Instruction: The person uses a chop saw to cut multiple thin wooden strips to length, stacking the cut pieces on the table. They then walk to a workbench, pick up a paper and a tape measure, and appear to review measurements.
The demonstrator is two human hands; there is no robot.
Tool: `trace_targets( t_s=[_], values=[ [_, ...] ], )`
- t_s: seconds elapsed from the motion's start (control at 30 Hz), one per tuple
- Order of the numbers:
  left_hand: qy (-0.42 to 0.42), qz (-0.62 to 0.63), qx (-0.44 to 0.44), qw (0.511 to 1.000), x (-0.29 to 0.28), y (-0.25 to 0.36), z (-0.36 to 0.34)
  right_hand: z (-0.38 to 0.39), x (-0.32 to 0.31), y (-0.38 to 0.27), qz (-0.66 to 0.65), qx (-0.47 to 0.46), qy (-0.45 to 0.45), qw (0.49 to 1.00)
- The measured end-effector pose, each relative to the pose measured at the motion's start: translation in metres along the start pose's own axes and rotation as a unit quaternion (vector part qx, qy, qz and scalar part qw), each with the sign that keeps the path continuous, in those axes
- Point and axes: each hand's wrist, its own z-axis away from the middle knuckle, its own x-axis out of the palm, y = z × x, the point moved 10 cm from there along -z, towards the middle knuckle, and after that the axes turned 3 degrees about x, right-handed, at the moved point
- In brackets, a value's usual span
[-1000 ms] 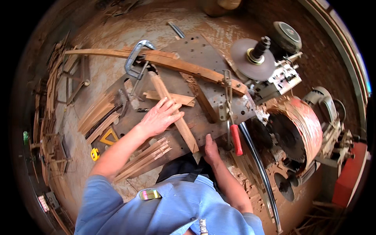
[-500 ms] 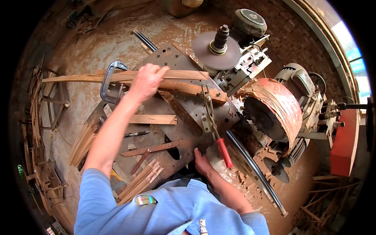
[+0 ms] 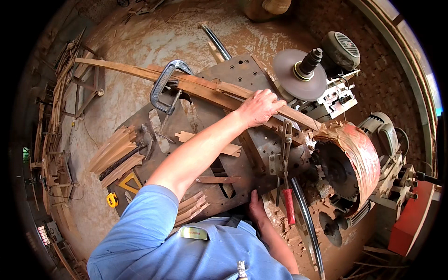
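Note:
My left hand (image 3: 260, 107) is closed on a pale wooden strip (image 3: 301, 119), which lies diagonally along a longer clamped wooden beam (image 3: 200, 91). A metal C-clamp (image 3: 158, 88) grips the beam at the left. A lever clamp with a red handle (image 3: 288, 205) stands at the beam's right part. My right hand (image 3: 255, 205) is closed on the near edge of the drilled steel plate (image 3: 249, 74), its fingers partly hidden. Short wooden pieces (image 3: 112, 154), a yellow square (image 3: 130, 184) and a folding wooden tool (image 3: 217, 179) lie around my left arm.
At right stand a grinding disc (image 3: 284, 70) with motor, a red-guarded circular saw (image 3: 366, 168), a smaller blade (image 3: 329, 226) and a steel tube (image 3: 308, 224). A yellow tape measure (image 3: 112, 199) lies lower left. Wooden strips (image 3: 49, 116) pile along the left wall.
My left hand has moved up and right from the plate's middle, bringing the loose strip onto the clamped beam and then rightward along it. My right hand stays at the near edge.

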Motion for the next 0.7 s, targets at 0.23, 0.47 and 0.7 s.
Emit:
trace_targets(
  t_s=[0.23, 0.47, 0.7],
  values=[
    [-0.019, 0.037, -0.015, 0.999, 0.016, -0.018, 0.015, 0.007, 0.009, -0.017, -0.051, 0.014, 0.003, 0.999],
    [-0.168, 0.044, -0.062, 0.983, 0.039, -0.025, 0.006, 0.003, -0.004, -0.011, 0.025, 0.005, 0.030, 0.999],
    [-0.118, -0.033, 0.012, 0.992, 0.025, -0.014, -0.001, -0.002, -0.015, -0.045, 0.087, 0.025, 0.024, 0.996]
  ],
)
